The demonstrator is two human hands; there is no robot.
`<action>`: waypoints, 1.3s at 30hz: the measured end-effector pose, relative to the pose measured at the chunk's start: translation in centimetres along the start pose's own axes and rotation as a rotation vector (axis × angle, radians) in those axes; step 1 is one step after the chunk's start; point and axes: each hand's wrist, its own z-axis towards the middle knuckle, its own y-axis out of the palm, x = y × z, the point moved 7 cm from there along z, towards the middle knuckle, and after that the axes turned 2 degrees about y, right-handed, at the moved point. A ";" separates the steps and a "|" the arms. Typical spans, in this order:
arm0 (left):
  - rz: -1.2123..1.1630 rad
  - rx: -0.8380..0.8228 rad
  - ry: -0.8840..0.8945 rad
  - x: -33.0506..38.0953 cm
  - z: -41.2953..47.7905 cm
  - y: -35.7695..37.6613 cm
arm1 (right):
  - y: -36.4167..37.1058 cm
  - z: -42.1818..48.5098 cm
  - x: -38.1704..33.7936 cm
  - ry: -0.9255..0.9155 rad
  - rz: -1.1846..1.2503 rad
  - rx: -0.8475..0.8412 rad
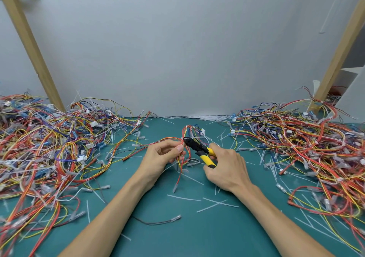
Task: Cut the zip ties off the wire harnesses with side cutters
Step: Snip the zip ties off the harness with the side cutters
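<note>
Red-and-yellow wire harness pinched in left hand; right hand grips yellow-handled side cutters. Best to snip only the white plastic zip tie.

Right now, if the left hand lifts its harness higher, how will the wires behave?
Probably floppy: the harness droops in loose loops below the left hand, one end trailing on the green mat. Likely light, since a finger pinch carries it. It may drag loose cut ties along.

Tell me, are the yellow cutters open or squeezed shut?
Probably open: the side cutters have yellow handles spread apart in the right hand. The black tips themselves are too small to tell.
</note>
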 end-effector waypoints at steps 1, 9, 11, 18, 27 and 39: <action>-0.009 0.004 -0.002 0.0 0.0 0.0 | 0.0 0.0 0.0 0.000 0.011 0.000; -0.016 0.016 -0.008 -0.1 0.0 -0.2 | 0.4 -0.1 -0.5 0.005 -0.103 0.024; -0.032 0.017 -0.020 -0.2 0.1 -0.4 | 0.7 -0.1 -0.7 -0.008 -0.126 0.041; 0.013 -0.024 -0.016 -0.3 0.2 -0.2 | -0.3 0.2 -0.3 0.021 -0.160 0.140; -0.008 -0.065 -0.037 -0.7 0.3 -0.2 | 0.1 0.3 0.3 0.078 -0.123 0.105; -0.004 -0.083 -0.051 -0.9 0.2 0.1 | 0.1 0.1 0.6 0.091 -0.075 0.071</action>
